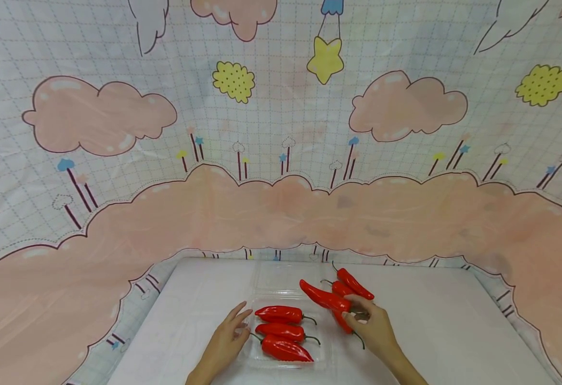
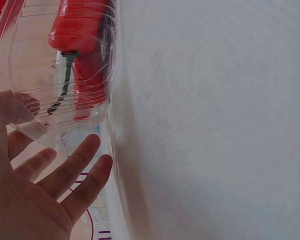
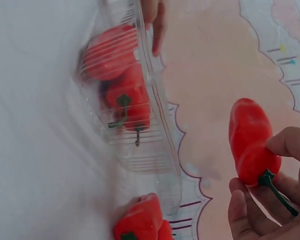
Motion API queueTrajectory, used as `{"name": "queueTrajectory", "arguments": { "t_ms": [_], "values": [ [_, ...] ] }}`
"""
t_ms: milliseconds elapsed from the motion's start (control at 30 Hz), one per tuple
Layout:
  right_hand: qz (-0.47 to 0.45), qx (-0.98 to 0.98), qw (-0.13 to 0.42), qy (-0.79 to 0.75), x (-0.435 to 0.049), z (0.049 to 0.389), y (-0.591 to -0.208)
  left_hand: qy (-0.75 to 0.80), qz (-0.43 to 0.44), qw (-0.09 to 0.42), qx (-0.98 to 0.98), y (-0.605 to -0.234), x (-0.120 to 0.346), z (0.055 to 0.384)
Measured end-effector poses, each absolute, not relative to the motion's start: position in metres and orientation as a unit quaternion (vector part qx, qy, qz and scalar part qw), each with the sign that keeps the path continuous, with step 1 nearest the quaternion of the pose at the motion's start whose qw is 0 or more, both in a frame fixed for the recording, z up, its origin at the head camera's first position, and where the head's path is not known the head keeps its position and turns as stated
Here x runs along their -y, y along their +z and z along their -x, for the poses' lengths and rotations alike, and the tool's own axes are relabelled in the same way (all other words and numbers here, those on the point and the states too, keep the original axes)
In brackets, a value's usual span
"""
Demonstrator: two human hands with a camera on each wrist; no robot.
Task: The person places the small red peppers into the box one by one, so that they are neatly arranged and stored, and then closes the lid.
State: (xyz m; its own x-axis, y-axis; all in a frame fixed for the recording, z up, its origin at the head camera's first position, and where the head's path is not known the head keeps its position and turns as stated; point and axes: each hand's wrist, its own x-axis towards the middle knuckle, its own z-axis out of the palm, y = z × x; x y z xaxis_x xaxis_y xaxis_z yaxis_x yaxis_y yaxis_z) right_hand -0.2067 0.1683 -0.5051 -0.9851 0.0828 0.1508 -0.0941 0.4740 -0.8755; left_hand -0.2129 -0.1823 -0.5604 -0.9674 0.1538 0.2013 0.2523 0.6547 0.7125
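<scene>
Cloud-printed cloth (image 1: 281, 214) rises behind the white table (image 1: 435, 315). From here I see the person's left hand (image 1: 226, 338), fingers spread, beside a clear container (image 1: 285, 366) where three red peppers (image 1: 281, 332) lie. The right hand (image 1: 374, 327) pinches another pepper (image 1: 323, 297) right of the container, near loose peppers (image 1: 355, 283) on the table.

1. The tray (image 1: 326, 342) is set on the counter (image 1: 454, 326), with its lid (image 1: 281, 277) placed behind.
2. Three peppers (image 1: 281, 332) are ranged front to back in the tray.
3. Loose peppers (image 1: 356, 284) are laid right of it.
4. Over these, another pepper (image 1: 324, 297) is held by the right hand (image 1: 376, 327).
5. The tray is flanked on its left by the left hand (image 1: 225, 339).
</scene>
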Motion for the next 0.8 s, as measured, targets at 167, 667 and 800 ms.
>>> {"name": "queueTrajectory", "arguments": {
  "t_ms": [167,667,800],
  "values": [
    [-0.019,0.851,0.093,0.517,-0.164,0.206,-0.508,-0.399,0.106,0.056,0.909,-0.56,0.182,0.213],
    [-0.032,0.834,0.072,0.546,-0.146,0.208,-0.516,-0.395,0.106,0.051,0.911,-0.563,0.184,0.214],
    [-0.039,0.83,0.066,0.552,-0.141,0.21,-0.519,-0.395,0.109,0.053,0.91,-0.563,0.184,0.215]
  ]
}}
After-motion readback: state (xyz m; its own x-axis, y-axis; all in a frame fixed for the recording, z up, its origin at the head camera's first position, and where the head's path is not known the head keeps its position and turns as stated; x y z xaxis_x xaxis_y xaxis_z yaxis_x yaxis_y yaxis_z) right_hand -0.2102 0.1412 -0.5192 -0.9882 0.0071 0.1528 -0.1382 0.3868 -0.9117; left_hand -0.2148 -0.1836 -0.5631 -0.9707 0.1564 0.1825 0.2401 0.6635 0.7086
